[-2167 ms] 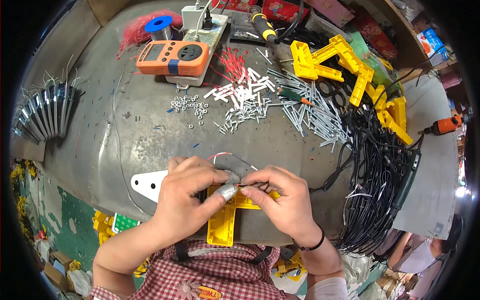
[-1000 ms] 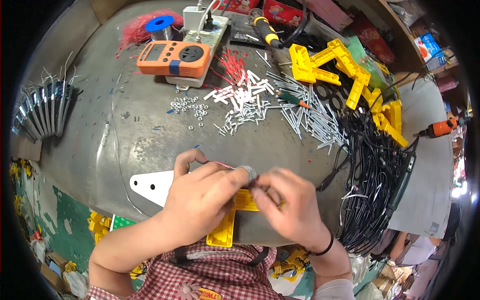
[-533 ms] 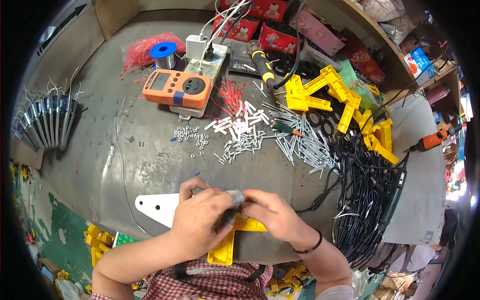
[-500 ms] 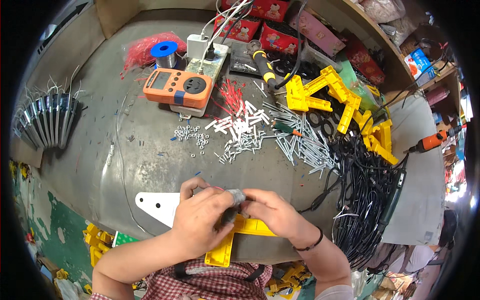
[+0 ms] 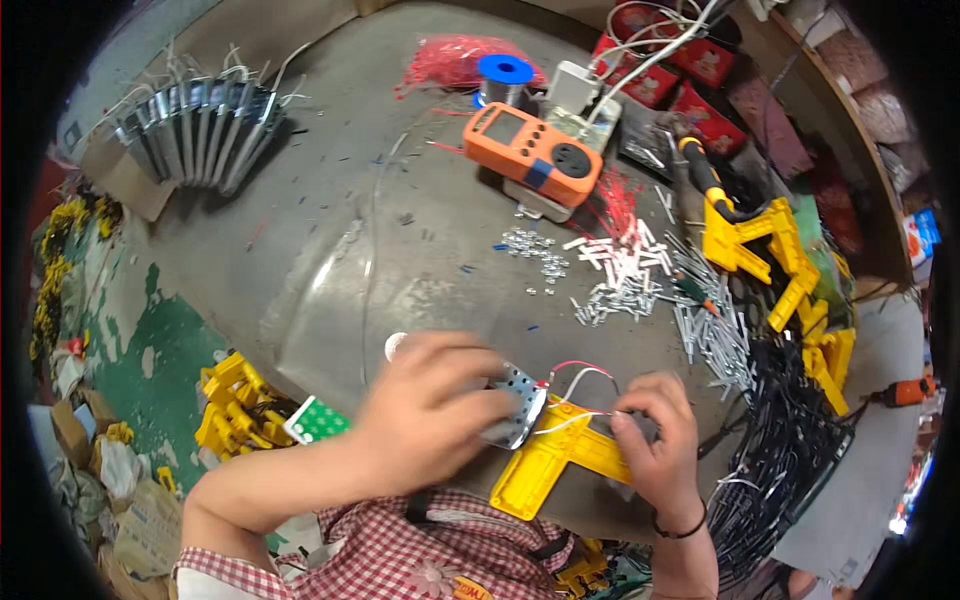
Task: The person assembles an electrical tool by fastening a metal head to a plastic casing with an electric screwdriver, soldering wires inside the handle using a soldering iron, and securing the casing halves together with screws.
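Observation:
My left hand (image 5: 425, 410), smeared by motion, has its fingers curled over a perforated metal plate (image 5: 525, 400); its thumb side is partly hidden. Red and white wires (image 5: 575, 370) run from the plate toward my right hand (image 5: 660, 435). There, thumb and fingers pinch the wire ends, with a dark part partly hidden behind them. Below and between both hands lies a yellow plastic housing (image 5: 535, 475), shaped like a T, at the table's near edge. The rounded tip of a white plate (image 5: 397, 345) shows past my left hand.
Beyond the hands lie metal nuts (image 5: 535, 252), white sleeves (image 5: 625, 255) and long screws (image 5: 710, 335). An orange meter (image 5: 535, 150) stands near a blue solder spool (image 5: 505, 72). Black cables (image 5: 775, 450) and yellow housings (image 5: 795, 265) crowd the right. Wired metal strips (image 5: 205, 135) stand far left.
The view has swung left, shifting the table's things rightward. My hands have moved apart, exposing the perforated plate and wires between them; the grey part earlier held between both hands is no longer distinct.

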Demonstrator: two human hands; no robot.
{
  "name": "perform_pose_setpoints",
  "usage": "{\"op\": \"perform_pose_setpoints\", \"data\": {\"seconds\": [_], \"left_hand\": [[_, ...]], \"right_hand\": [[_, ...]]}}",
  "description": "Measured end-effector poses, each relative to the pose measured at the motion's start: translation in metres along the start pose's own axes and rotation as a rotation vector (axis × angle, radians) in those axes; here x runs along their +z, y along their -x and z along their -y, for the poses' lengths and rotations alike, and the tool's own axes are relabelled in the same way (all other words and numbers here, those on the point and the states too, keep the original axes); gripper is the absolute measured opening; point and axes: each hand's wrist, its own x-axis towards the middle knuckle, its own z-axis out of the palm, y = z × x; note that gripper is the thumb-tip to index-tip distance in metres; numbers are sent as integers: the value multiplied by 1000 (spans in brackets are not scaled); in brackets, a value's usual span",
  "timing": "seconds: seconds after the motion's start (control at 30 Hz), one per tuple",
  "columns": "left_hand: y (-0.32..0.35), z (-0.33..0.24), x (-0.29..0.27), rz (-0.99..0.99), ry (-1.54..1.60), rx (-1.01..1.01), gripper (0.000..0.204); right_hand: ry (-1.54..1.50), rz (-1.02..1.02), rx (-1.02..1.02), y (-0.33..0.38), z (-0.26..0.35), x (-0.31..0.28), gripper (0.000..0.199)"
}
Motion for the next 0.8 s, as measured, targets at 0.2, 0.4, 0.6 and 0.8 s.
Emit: {"op": "perform_pose_setpoints", "data": {"seconds": [0.2,0.4,0.6,0.8], "left_hand": [[44,39,-61,400,-440,143,25],[24,46,-70,436,-218,27,28],[-45,11,-37,114,-52,44,28],[-67,5,-1,95,138,49,27]], "right_hand": [[-34,19,56,4,0,-4,13],[-64,-100,192,-50,-25,-14,28],[61,-437,105,-172,-55,-28,69],[-39,-721,-198,-141,-34,-53,18]]}}
